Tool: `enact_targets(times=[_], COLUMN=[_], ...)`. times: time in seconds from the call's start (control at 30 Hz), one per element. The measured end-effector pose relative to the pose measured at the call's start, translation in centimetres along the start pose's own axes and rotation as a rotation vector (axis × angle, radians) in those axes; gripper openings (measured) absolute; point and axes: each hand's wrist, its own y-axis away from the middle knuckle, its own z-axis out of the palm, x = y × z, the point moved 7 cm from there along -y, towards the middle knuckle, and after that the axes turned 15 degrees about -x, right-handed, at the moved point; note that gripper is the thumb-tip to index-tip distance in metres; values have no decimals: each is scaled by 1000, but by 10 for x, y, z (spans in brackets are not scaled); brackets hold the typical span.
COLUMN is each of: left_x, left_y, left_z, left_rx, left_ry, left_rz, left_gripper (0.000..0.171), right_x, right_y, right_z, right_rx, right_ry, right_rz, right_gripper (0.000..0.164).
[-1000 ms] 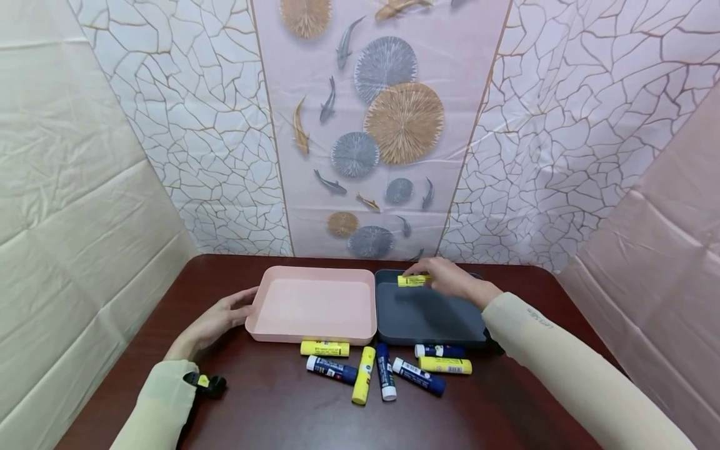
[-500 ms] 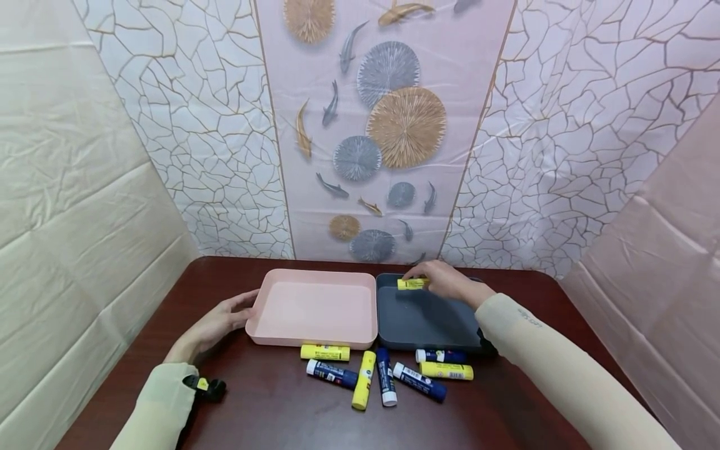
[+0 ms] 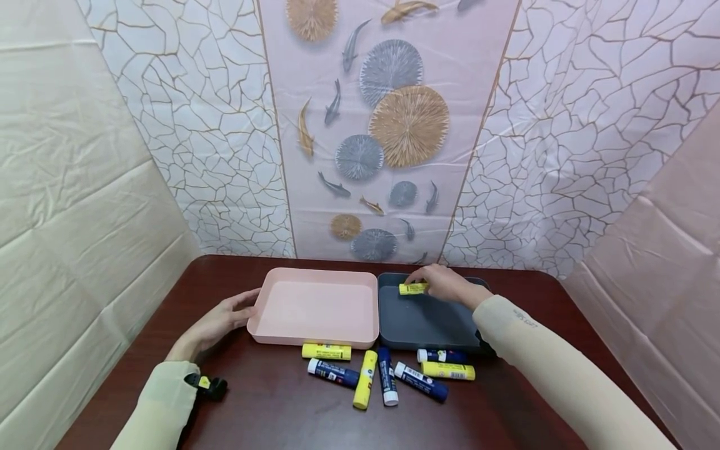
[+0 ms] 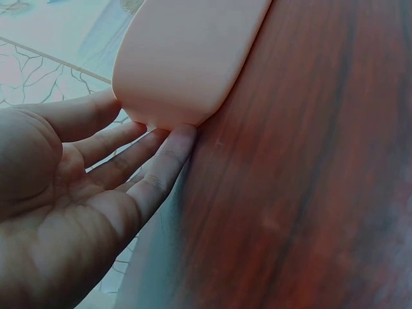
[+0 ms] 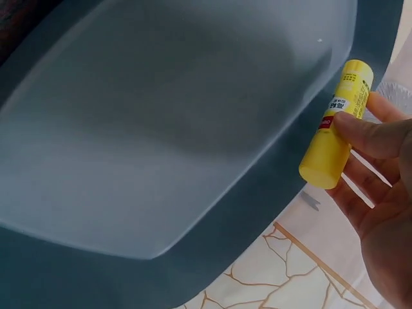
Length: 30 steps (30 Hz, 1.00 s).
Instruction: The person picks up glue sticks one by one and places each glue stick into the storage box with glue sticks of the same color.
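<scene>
My right hand pinches a yellow glue stick between thumb and fingers. In the head view the stick lies sideways over the back left part of the dark blue-grey tray. The right wrist view has it overlapping that tray's inner wall. At the left, the fairly straight fingers of my left hand touch the outer side of the pink tray. Seen from the left wrist, the fingertips press against the tray's rounded end, close to the tabletop.
In front of the trays lie several glue sticks, among them a yellow one, a yellow one, a blue one and a blue one. The trays stand side by side on the dark wooden table. Patterned cloth hangs behind.
The right hand has sunk slightly with the yellow glue stick toward the dark tray. My left hand keeps its place at the pink tray. The whole head view has shifted a little.
</scene>
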Motion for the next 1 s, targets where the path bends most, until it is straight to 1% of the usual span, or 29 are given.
enact_targets(times=[0.1,0.23,0.53,0.77,0.93,1.0], left_x=[1,3,1,1,2,2], left_y=[1,2,1,0,1,1], left_z=[0,1,0,1,1,1], left_rx=[-7,-7,-8,-3,5,-3], left_ry=[2,1,5,-18,-32,-37], left_rz=[4,-3,1,9,-3,1], left_gripper=[68,68,67,68,68,68], right_x=[2,5,7,4,3,2], right_y=[-3,-6,-8,-3,-4,-5], right_z=[4,7,16,18,19,17], right_rx=[-21,-26,-54,-19,1,11], right_ry=[-2,2,27,68,106,118], right_rz=[12,21,-21,-43,-16,-7], right_gripper=[50,51,53,55,54,51])
